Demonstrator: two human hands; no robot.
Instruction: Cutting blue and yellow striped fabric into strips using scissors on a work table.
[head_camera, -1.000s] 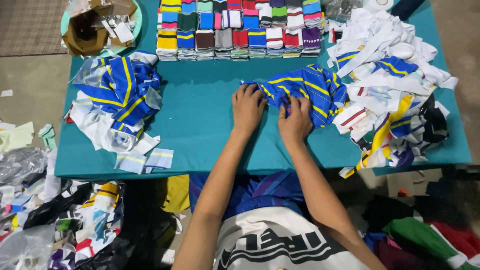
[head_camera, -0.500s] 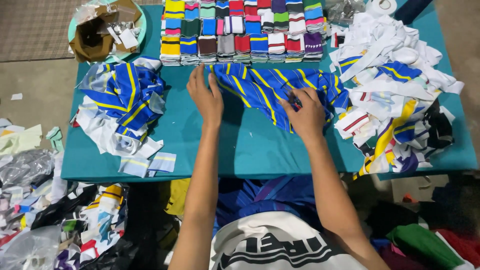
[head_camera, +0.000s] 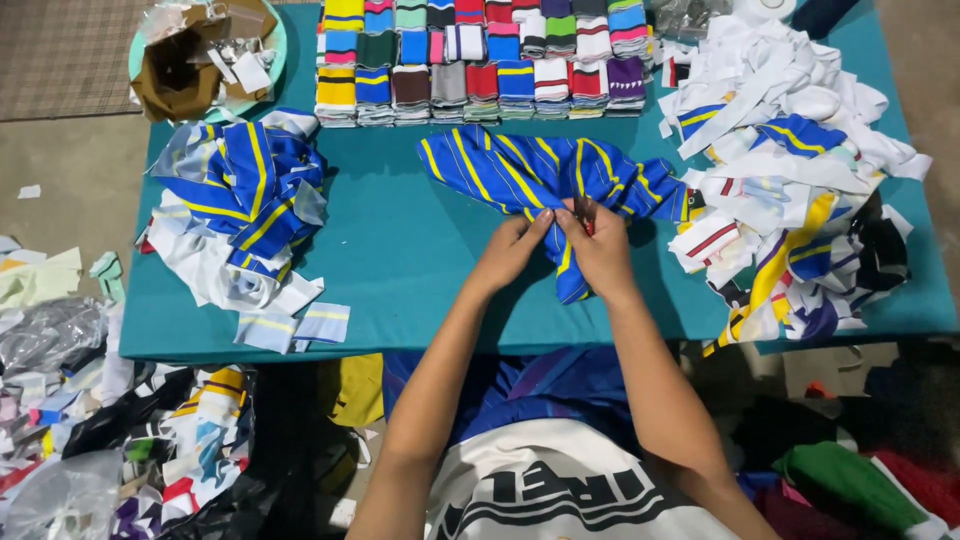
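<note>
The left hand (head_camera: 512, 248) and right hand (head_camera: 600, 250) meet, both pinching the bunched edge of a blue knitted fabric strip with yellow stripes (head_camera: 530, 165) lying mid-way across the teal cloth-covered surface (head_camera: 400, 260). Folded multicoloured strips (head_camera: 480, 60) lie beyond; loose piles (head_camera: 790, 160) flank it.

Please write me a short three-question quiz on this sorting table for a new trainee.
1. True or false: both hands grip the blue cloth with yellow stripes.
2. Which side of the teal table holds the mostly white heap? A) the person's left B) the person's right
3. What lies in rows along the far edge?

Key:
1. True: the left hand and right hand pinch it together.
2. B.
3. Folded stacks of striped bands in many colours.
</note>
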